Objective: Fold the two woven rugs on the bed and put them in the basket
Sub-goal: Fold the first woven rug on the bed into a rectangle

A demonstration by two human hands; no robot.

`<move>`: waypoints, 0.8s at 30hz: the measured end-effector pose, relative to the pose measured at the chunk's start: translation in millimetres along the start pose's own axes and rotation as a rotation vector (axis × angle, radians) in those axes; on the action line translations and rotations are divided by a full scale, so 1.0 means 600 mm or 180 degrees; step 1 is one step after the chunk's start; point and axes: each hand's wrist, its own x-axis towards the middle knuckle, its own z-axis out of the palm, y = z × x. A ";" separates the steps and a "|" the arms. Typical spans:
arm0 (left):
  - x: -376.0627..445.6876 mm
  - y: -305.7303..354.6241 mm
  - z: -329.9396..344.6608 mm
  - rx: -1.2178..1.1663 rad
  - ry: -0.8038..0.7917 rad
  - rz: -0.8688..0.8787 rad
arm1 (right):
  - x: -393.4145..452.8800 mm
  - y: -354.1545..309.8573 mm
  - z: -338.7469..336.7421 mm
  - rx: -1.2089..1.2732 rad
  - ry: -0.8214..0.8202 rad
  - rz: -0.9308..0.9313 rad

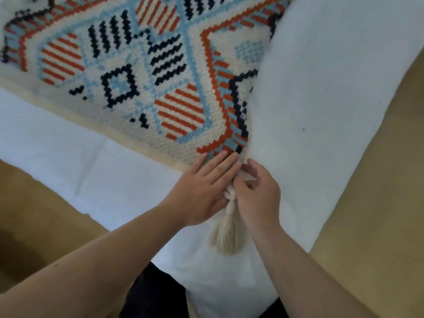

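A woven rug point(128, 72) with cream, orange, light blue and navy patterns lies spread on the white bed point(321, 111), filling the upper left of the view. Its near corner ends in a cream tassel point(227, 232) that hangs toward me. My left hand point(202, 191) lies flat on that corner, fingers stretched onto the pattern. My right hand point(257, 191) pinches the corner edge right beside it, just above the tassel. Only one rug is in view, and no basket shows.
The bed's corner points toward me, with wooden floor point(378, 203) to the right and floor point(34, 214) to the left. Dark clothing point(156, 294) on my legs shows at the bottom.
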 end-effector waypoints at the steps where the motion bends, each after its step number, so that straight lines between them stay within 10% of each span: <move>1: -0.002 -0.008 -0.001 -0.0088 0.0031 0.0109 | -0.005 -0.002 0.005 0.0090 0.0074 0.0148; 17: -0.043 -0.033 -0.054 -0.0428 0.0329 0.1369 | -0.144 -0.012 0.054 0.0263 0.1205 0.0030; 24: -0.093 0.009 -0.048 0.0025 -0.0300 0.1797 | -0.196 0.062 0.039 0.0118 0.0214 0.0872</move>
